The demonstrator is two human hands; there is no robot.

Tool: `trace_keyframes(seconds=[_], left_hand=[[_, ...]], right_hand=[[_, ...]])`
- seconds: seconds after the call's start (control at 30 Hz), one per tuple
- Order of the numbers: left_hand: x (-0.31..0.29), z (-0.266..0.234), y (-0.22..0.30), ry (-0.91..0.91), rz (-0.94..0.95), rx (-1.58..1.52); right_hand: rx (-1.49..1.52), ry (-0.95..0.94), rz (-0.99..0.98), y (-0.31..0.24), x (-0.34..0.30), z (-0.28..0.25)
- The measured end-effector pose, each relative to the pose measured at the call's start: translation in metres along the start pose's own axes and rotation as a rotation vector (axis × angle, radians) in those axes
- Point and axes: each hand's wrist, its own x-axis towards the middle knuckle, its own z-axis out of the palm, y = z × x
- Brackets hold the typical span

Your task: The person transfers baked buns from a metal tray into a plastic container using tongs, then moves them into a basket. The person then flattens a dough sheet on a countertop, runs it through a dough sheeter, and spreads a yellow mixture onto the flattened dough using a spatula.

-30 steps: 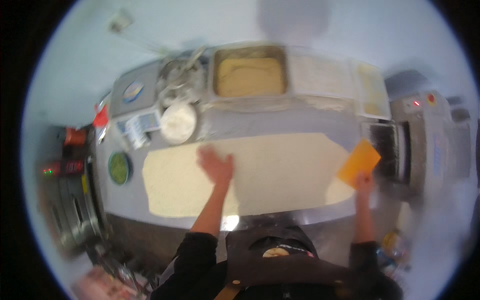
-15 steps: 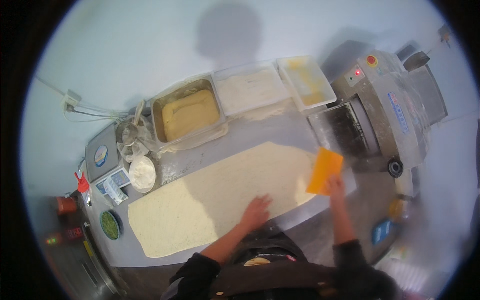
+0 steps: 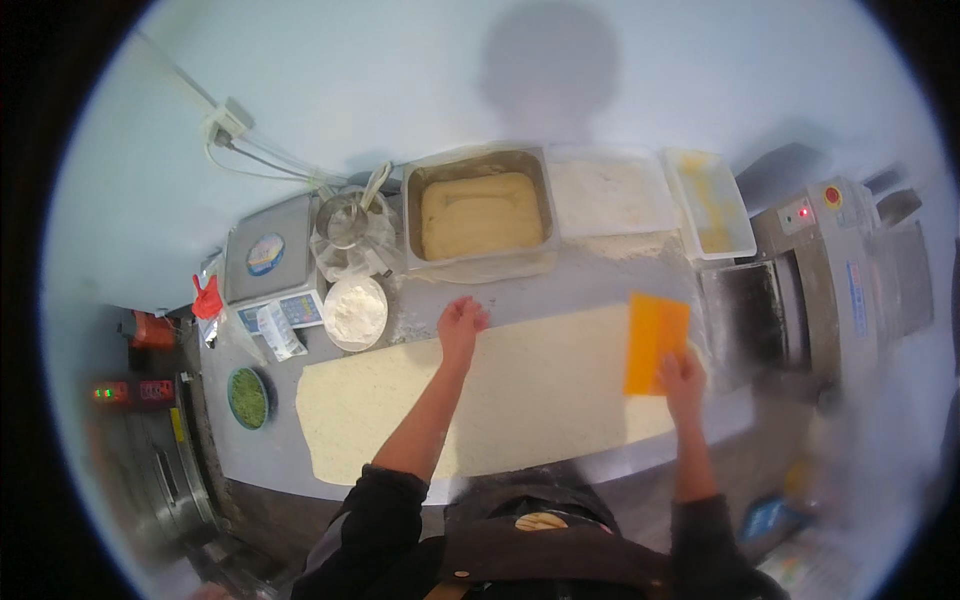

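Note:
A long pale dough sheet (image 3: 400, 410) lies flat across the grey table. Over its far edge, left of the middle, is my left hand (image 3: 462, 326); its fingers are loosely bent and a little apart, with nothing visible in them. My right hand (image 3: 682, 378) grips a flat orange dough scraper (image 3: 655, 335) by its lower right side, holding it up over the right end of the sheet. Beyond my left hand stand a white bowl of flour (image 3: 355, 312) and a steel pan (image 3: 410, 215) filled with yellowish dough (image 3: 480, 215).
Along the wall are a white flour tray (image 3: 612, 195) and a yellow-stained tray (image 3: 712, 205). A digital scale (image 3: 268, 255), a metal scoop (image 3: 345, 222) and a bowl of chopped greens (image 3: 248, 398) are at left. A dough machine (image 3: 820, 270) borders the right side.
My left hand has moved from the near edge of the dough sheet, away and to the left, to its far edge. My right hand keeps hold of the scraper. The view has shifted left.

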Motion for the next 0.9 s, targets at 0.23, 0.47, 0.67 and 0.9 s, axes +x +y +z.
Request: trace_keyframes(seconds=[0.23, 0.47, 0.67, 0.9], left_hand=[[0.092, 0.01, 0.016, -0.056, -0.085, -0.494], [0.062, 0.044, 0.002, 0.051, -0.176, -0.562], [0.061, 0.047, 0.013, 0.115, -0.204, -0.643], [0.081, 0.04, 0.014, 0.191, -0.263, -0.679]], right_hand=[[-0.393, -0.293, -0.503, -0.127, 0.137, 0.148], [-0.788, -0.64, -0.654, -0.159, 0.215, 0.288], [-0.808, -0.74, -0.658, -0.097, 0.249, 0.341], [-0.727, -0.888, -0.445, -0.087, 0.257, 0.354]])
